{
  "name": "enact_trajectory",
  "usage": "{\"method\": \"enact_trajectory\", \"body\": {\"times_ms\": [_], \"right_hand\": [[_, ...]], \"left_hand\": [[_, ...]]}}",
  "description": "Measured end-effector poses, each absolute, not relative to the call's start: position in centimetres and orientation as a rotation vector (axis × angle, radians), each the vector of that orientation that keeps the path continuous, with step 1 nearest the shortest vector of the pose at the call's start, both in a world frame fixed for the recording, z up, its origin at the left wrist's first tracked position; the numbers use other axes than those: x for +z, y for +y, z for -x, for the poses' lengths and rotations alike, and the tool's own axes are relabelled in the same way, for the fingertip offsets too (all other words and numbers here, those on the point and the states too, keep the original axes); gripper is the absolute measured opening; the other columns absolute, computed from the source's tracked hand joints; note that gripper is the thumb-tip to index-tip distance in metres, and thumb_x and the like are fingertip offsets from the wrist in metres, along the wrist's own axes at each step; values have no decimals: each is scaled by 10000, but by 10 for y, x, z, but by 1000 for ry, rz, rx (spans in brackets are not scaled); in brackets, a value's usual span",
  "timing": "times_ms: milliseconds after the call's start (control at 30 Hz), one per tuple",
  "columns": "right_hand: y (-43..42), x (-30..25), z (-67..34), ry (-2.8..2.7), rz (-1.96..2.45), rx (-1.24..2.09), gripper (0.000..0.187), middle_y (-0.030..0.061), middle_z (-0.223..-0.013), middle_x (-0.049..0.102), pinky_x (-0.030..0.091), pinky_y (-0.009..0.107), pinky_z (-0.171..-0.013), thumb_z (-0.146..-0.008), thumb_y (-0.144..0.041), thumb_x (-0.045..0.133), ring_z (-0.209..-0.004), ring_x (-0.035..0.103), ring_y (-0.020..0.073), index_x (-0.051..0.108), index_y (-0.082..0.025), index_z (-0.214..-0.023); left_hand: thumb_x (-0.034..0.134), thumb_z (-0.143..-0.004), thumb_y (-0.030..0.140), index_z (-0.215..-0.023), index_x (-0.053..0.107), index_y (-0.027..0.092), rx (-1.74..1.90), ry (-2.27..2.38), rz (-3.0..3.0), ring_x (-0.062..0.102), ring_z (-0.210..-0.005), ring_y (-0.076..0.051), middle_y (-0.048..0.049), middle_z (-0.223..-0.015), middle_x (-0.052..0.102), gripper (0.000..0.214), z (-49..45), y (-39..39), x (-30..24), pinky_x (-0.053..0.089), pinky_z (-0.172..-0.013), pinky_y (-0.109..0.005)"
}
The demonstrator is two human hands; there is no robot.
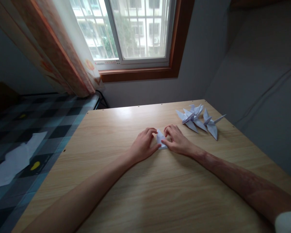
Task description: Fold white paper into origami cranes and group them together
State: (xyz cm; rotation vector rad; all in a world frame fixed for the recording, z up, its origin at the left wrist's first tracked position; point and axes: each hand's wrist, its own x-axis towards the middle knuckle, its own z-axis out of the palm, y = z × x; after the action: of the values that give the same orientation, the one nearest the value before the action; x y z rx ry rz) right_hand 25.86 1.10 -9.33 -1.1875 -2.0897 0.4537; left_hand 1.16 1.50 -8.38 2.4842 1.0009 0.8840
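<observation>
A small folded white paper (160, 139) lies on the wooden table (145, 187), pinched from both sides. My left hand (143, 145) presses its left edge with curled fingers and thumb. My right hand (176, 139) holds its right side, fingers bent down onto it. Most of the paper is hidden beneath my fingers. Both forearms rest low over the tabletop.
Three finished white paper cranes (199, 119) sit at the table's far right corner. A bed with a checked cover (26, 129) and a white sheet of paper (14, 158) is on the left. A window (133, 29) and curtain (63, 48) are beyond; a grey wall runs along the right.
</observation>
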Motion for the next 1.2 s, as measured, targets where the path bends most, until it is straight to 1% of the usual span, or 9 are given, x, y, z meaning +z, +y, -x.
{"method": "enact_trajectory", "body": {"times_ms": [100,200,267,367,567,733,967,1067,1200], "right_hand": [[8,-90,-257,-2091,1161,462,202,68,-1087,634,482,454,-974,-905,-182,765,-1071,575,296,593,-248,-987],[3,-85,-255,-2111,1067,455,151,77,-1128,657,478,469,-1019,-945,-134,722,-1129,590,302,658,-253,-1012],[1,-82,-255,-2153,987,446,153,74,-1114,691,484,461,-1010,-971,-110,694,-1116,615,293,695,-259,-1008],[1,-80,-257,-2224,919,446,147,66,-1057,725,501,440,-977,-999,-119,684,-1076,648,279,720,-261,-984],[11,-75,-271,-2302,892,613,49,79,-1155,708,501,451,-1060,-1024,-256,733,-1158,631,282,723,-255,-1072],[20,-72,-283,-2374,895,733,221,66,-1257,659,478,455,-1127,-1009,-419,781,-1276,557,297,690,-283,-1158],[23,-70,-286,-2408,887,749,297,71,-1279,636,474,460,-1141,-1005,-487,779,-1290,544,300,676,-276,-1187],[20,-69,-286,-2411,873,727,314,73,-1282,642,492,466,-1137,-978,-456,813,-1281,558,299,678,-277,-1197],[16,-69,-286,-2394,842,650,353,76,-1300,657,512,483,-1137,-953,-352,839,-1266,590,297,686,-288,-1265]], "left_hand": [[709,-1016,380,-1357,622,247,815,972,-2612,662,-1343,-320,-146,-1489,658,376,-12,13,-80,536,-1147,-526],[635,-1064,390,-1410,659,264,725,969,-2683,672,-1360,-306,-115,-1528,670,369,-12,9,-75,487,-1220,-543],[611,-1079,413,-1457,667,273,678,963,-2694,660,-1400,-296,-100,-1560,665,407,-11,7,-73,452,-1264,-539],[574,-1098,459,-1569,603,295,584,963,-2684,574,-1519,-285,-74,-1644,596,499,-8,7,-72,413,-1304,-536],[489,-1120,572,-1694,449,305,402,959,-2694,396,-1648,-284,-52,-1760,422,635,-5,8,-72,310,-1363,-523],[407,-1134,616,-1732,374,307,298,986,-2695,322,-1682,-280,-40,-1790,356,674,-6,7,-71,245,-1382,-514],[417,-1118,659,-1757,313,313,297,981,-2721,299,-1690,-282,-45,-1802,327,735,-5,7,-74,217,-1392,-501],[451,-1124,610,-1744,346,307,337,964,-2722,336,-1675,-292,-62,-1786,363,698,-5,7,-73,255,-1380,-534],[532,-1116,494,-1681,473,310,479,912,-2756,484,-1596,-296,-82,-1718,491,598,-3,10,-71,374,-1330,-557]]}}
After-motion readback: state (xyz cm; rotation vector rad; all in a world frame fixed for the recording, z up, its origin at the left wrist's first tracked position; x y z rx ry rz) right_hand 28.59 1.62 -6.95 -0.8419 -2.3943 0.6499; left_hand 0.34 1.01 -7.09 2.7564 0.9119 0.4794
